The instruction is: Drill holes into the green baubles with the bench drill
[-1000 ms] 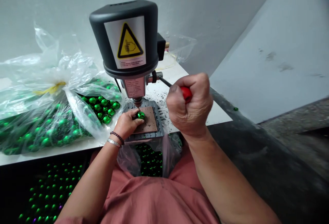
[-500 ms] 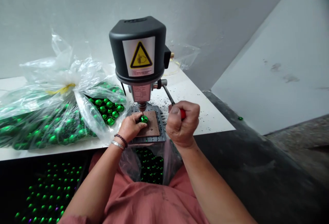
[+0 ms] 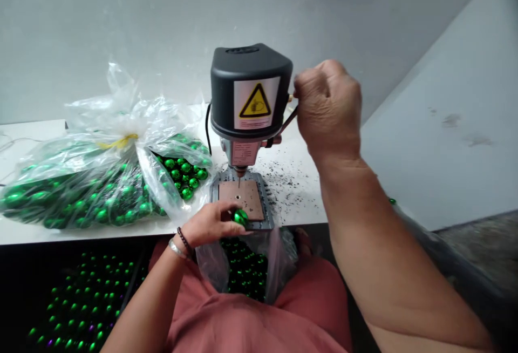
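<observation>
A small drill press with a black motor cover and a yellow warning label stands on the white table. My right hand is closed around the raised feed lever, its knob hidden in the fist. Between the thumb and fingers of my left hand is a shiny green ball, at the front edge of the base plate. Behind it the thin drill bit points down at a brown board, which has a small hole. The ball and bit are apart.
A clear plastic bag full of green balls lies at the left. Dark shavings litter the table on the right. Below the table edge, an open bag holds many balls, and more balls sit in the dark at lower left.
My right hand has swung the lever up. My left hand has drawn the green ball from under the bit toward me, uncovering the board's hole. The view has shifted left.
</observation>
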The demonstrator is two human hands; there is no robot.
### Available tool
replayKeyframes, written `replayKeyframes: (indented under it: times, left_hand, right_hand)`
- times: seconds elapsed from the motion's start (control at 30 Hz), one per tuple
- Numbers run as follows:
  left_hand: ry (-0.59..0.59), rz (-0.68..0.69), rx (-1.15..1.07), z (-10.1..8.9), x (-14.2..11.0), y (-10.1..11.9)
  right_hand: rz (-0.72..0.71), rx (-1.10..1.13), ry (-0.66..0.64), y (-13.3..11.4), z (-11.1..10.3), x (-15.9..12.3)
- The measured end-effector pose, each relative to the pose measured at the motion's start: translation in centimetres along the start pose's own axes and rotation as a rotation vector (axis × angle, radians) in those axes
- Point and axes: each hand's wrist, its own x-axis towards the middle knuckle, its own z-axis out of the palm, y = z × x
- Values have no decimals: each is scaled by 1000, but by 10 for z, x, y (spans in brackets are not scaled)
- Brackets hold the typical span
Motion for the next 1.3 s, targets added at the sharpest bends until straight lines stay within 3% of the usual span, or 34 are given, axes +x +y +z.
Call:
replayKeyframes:
  times: [0.07,0.1,0.23,0.27,0.4,0.53,0.63,0.73,0.87,0.93,1.07,1.3]
  left_hand:
    - [-69,15,14,-8,-9,-1]
    - [-13,5,32,-13,-10,-3]
    - [544,-143,308,-33,10,-25]
    - [631,-188,426,-36,18,-32]
    - [571,-331,682,-39,38,-59]
    - [541,-381,704,-33,39,-70]
    - [620,-355,540,-35,34,-65]
    - [674,-289,51,-38,23,-50]
    - [472,-176,-900,-36,4,-26]
    - [391,-168,-1155,-33,0,-18]
    - [375,-279,-1278,-26,1,-12]
    - [257,-427,-1125,-14,8,-11]
  right_hand:
    - [-13,38,27,4,3,-2]
    - [-16,53,36,6,4,-3]
    - [-24,68,40,10,7,-6]
    - [-29,64,41,11,7,-5]
    - [-51,70,56,12,7,-5]
    - [-27,102,51,10,6,-6]
    - [-13,116,46,8,6,-7]
    - [-13,114,35,8,6,-7]
    - [-42,145,43,9,7,-7]
    - [-52,162,47,9,6,-7]
    - [-34,156,31,7,3,-7]
    - [-46,139,7,5,1,-7]
